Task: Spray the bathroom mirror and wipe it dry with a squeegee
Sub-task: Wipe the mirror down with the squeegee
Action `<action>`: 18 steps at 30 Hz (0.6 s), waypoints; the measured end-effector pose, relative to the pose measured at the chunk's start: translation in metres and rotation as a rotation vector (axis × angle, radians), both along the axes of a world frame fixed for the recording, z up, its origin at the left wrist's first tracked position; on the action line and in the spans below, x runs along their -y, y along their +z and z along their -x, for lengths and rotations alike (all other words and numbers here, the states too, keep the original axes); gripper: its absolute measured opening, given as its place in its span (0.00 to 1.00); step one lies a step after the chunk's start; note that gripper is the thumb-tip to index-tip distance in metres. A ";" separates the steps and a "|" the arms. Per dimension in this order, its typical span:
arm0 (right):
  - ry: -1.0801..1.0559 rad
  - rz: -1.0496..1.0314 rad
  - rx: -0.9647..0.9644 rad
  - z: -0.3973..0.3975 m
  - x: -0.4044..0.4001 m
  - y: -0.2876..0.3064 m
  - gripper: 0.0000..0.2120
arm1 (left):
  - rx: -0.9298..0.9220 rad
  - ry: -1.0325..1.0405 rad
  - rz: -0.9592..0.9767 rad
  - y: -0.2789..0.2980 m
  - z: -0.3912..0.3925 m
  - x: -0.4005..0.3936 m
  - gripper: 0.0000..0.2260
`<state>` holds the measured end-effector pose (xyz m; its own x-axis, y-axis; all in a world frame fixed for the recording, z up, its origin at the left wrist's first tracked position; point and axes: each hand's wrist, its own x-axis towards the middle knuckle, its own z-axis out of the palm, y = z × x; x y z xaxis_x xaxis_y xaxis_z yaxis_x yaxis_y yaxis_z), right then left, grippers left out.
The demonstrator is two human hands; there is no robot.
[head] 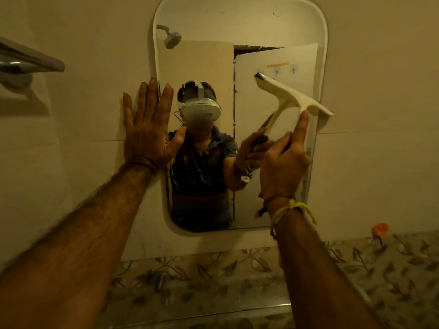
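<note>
A rounded bathroom mirror (202, 62) in a white frame hangs on the wall ahead. My right hand (282, 162) grips the handle of a white squeegee (294, 96), index finger stretched up along its neck. The blade lies tilted across the mirror's right side, its right end reaching the frame. My left hand (147, 124) is flat and open, fingers spread, pressed over the mirror's left edge and the wall beside it. No spray bottle is in view.
A chrome towel bar (31, 60) juts out at upper left. Below the mirror runs a band of leaf-patterned tiles (237, 281) with a metal tap (162, 280). An orange hook (380, 230) sticks to the wall at lower right.
</note>
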<state>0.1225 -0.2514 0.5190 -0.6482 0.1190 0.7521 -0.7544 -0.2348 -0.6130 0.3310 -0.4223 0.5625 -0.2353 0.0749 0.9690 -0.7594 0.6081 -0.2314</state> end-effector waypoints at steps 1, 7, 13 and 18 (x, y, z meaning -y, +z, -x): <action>-0.003 0.006 0.023 0.002 -0.001 0.001 0.25 | -0.004 -0.008 0.008 0.000 0.000 0.002 0.35; 0.021 -0.074 0.045 -0.028 -0.003 -0.065 0.27 | -0.036 -0.040 0.051 -0.002 0.000 0.012 0.35; -0.023 0.090 0.149 -0.002 -0.001 0.006 0.24 | -0.023 -0.069 0.039 -0.002 0.000 0.012 0.36; 0.085 -0.025 0.129 -0.043 -0.001 -0.065 0.26 | -0.018 -0.103 0.028 -0.003 -0.002 0.005 0.36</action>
